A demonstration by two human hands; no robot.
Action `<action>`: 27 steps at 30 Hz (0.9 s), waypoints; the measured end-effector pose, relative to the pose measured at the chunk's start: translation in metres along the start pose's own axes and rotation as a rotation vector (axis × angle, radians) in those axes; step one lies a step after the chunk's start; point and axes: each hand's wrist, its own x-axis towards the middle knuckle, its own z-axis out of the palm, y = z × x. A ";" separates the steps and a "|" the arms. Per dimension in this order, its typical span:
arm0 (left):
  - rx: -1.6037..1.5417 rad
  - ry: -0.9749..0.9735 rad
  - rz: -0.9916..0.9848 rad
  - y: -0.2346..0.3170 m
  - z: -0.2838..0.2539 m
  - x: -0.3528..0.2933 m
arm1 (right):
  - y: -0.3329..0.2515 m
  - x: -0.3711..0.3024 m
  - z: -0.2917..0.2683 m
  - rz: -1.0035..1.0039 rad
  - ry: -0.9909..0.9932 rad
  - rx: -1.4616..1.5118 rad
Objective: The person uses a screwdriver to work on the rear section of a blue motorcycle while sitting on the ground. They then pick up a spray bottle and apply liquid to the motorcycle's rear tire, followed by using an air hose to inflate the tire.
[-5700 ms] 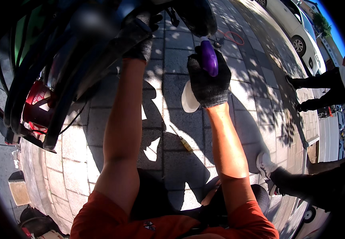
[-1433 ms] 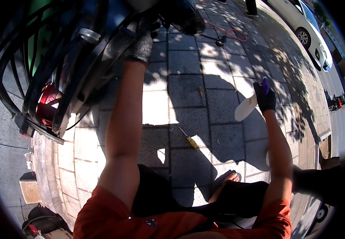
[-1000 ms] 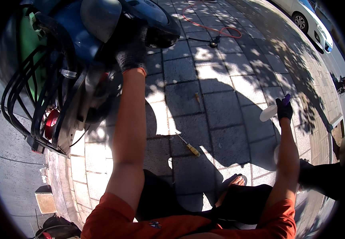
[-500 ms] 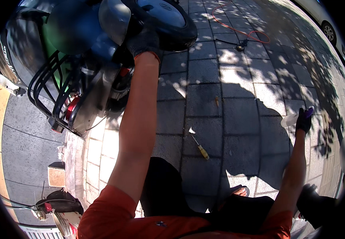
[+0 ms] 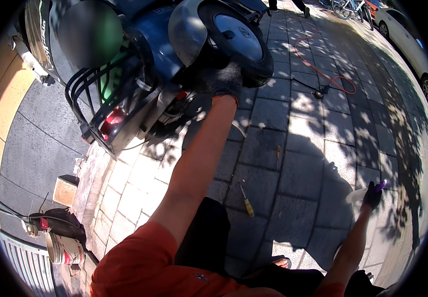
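Observation:
A scooter lies tipped over at the upper left, its front wheel point(image 5: 241, 37) facing up with a black tyre and pale blue hub. My left hand point(image 5: 222, 81), in a dark glove, is against the tyre beside the grey fender point(image 5: 188, 32); its fingers are lost in shadow. Far off to the right, my gloved right hand point(image 5: 372, 196) is closed around a translucent bottle point(image 5: 355, 196) with a purple top point(image 5: 380, 185). On the paving between my arms lie a yellow-handled screwdriver point(image 5: 248, 207) and a thin tool with an orange handle point(image 5: 278, 150).
An orange-red hose point(image 5: 318, 69) with a black fitting point(image 5: 319, 94) trails over the paving. Black bars point(image 5: 88, 94) stick out of the scooter. A bucket point(image 5: 64, 248) and a brick-like block point(image 5: 65, 190) stand lower left. A white car point(image 5: 406, 47) and bicycles point(image 5: 348, 9) are at the upper right.
The view has shifted, so the scooter sits further right in it. My left hand is still at the wheel. My right hand still holds the bottle, now lower in the view.

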 end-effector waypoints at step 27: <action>-0.208 -0.278 0.050 -0.044 0.002 -0.024 | 0.027 0.007 0.035 0.248 -0.019 0.355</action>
